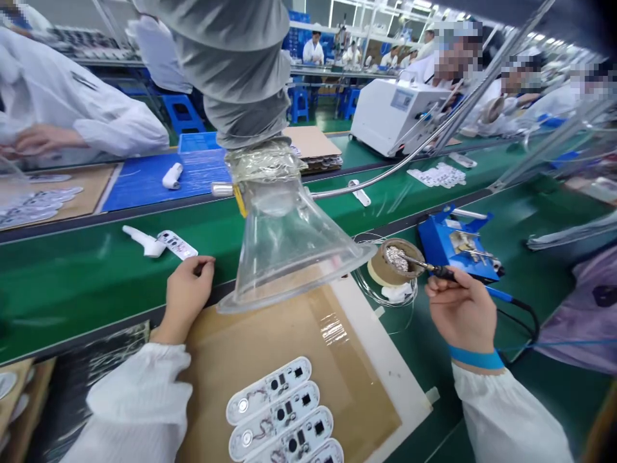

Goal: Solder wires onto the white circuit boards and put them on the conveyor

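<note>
My right hand (pixel 463 308) is closed around the dark handle of a soldering iron (pixel 441 272). The iron's tip reaches into a round brown pot of silvery metal wool (pixel 396 258). At the near edge of the green conveyor belt, my left hand (pixel 186 296) has its fingers curled in, and nothing shows between them. Just beyond it lie a white panel with dark cutouts (pixel 178 244) and a white handheld housing (pixel 144 242). In front of me, several long white casings with small parts and wires (pixel 274 389) lie in a row on a brown board (pixel 357 386).
A clear fume hood (pixel 289 251) on a grey duct (pixel 241 58) hangs between my hands. Coiled solder wire (pixel 409 299) surrounds the pot, beside a blue iron stand (pixel 457 247). Across the belt are a white machine (pixel 395 116) and co-workers in white sleeves (pixel 120 125).
</note>
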Motion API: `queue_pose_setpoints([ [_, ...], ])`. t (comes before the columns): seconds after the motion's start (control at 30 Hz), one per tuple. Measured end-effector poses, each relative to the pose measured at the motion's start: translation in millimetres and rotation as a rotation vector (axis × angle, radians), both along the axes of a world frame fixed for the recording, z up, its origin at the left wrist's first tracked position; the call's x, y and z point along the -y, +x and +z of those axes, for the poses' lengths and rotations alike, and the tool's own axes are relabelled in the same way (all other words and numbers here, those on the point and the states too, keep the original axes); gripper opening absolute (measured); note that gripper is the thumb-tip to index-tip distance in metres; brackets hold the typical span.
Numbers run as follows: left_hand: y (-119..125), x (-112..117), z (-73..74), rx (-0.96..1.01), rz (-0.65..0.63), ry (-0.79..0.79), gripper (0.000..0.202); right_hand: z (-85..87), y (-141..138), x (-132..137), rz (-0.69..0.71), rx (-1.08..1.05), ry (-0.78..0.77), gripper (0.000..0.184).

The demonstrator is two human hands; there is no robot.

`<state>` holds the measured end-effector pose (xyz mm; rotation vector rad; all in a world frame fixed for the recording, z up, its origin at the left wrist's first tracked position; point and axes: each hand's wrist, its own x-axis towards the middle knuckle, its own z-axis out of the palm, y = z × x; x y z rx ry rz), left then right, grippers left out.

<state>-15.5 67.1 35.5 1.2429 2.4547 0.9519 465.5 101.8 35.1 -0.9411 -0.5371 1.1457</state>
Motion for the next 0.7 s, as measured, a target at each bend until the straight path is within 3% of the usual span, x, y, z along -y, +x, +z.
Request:
queue_pose_setpoints([
  [0.2, -2.9, 3.2, -6.9, -0.026, -0.032, 0.03, 0.032, -1.9, -38.9, 25.7, 0.172, 0.085, 0.035, 0.017],
  [0.37, -1.9, 5.4, -3.7, -0.019, -0.05, 0.018, 0.033, -14.5, -70.5, 37.6, 0.265, 0.078, -0.057, 0.024],
  [0.57, -2.0, 4.0, -1.9, 0.002, -0.038, -0.004, 0.04, -22.9, -87.0, 35.9, 0.309, -0.036, -0.231, 0.046],
  [0.7, -0.5, 3.8, 1.5, 0.006, -0.028, -0.029, 0.043, -23.6, -90.6, 34.4, 0.287, -0.061, -0.282, 0.049],
])
